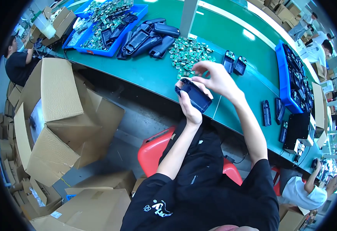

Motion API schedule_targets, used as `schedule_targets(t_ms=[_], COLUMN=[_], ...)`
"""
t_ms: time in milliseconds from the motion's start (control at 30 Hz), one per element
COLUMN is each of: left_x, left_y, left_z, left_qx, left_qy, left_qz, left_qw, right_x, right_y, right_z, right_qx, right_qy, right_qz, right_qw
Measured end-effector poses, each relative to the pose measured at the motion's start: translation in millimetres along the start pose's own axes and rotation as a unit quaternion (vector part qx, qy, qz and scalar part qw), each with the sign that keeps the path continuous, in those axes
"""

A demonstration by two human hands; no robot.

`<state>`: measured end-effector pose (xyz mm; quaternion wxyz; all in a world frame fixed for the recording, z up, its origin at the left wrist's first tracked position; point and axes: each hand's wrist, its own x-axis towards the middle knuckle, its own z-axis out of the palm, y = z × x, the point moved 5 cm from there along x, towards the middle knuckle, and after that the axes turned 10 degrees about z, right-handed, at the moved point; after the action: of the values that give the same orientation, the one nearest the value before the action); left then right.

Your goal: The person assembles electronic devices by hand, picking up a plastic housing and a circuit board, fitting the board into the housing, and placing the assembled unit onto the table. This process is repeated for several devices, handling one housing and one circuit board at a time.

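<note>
My left hand (190, 108) is wrapped round a black plastic housing shell (196, 96), tilted with its hollow inside facing up, just off the bench's front edge. My right hand (214, 77) hovers above the shell's far end, thumb and forefinger curved with a gap between their tips. Nothing shows clearly in those fingers. Right beyond them, a heap of small green circuit boards (189, 52) lies on the green bench (137, 73). Two black shells (228, 61) with parts inside lie on the bench to the right of the heap.
At the back left are a pile of black shells (153, 36) and a blue tray (110, 51) of circuit boards. On the right stand a blue bin (288, 92) of black units and a black box-shaped device (296, 133). Cardboard boxes (64, 92) crowd the left floor. Other people work nearby.
</note>
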<state>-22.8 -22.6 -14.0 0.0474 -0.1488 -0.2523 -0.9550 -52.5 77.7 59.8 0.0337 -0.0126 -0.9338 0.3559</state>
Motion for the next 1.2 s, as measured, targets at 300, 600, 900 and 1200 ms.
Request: schedule_targets(t_ms=[300, 600, 900, 1200], left_x=[1, 4, 5, 5], left_y=[-19, -19, -22, -19], left_z=[2, 20, 20, 21], left_qx=[-0.046, 0.114, 0.110, 0.134], left_qy=[-0.109, -0.204, -0.210, -0.220], left_qz=[-0.172, -0.269, -0.307, -0.294], left_qw=[0.978, 0.934, 0.922, 0.921], right_x=[-20, -71, -75, -75], right_y=[33, 27, 26, 25], right_z=[-31, -57, -44, -45], right_qx=[0.046, 0.044, -0.018, -0.020], right_qy=[0.160, 0.277, 0.272, 0.255], right_qz=[-0.015, -0.164, -0.181, -0.183], right_qw=[0.986, 0.946, 0.945, 0.949])
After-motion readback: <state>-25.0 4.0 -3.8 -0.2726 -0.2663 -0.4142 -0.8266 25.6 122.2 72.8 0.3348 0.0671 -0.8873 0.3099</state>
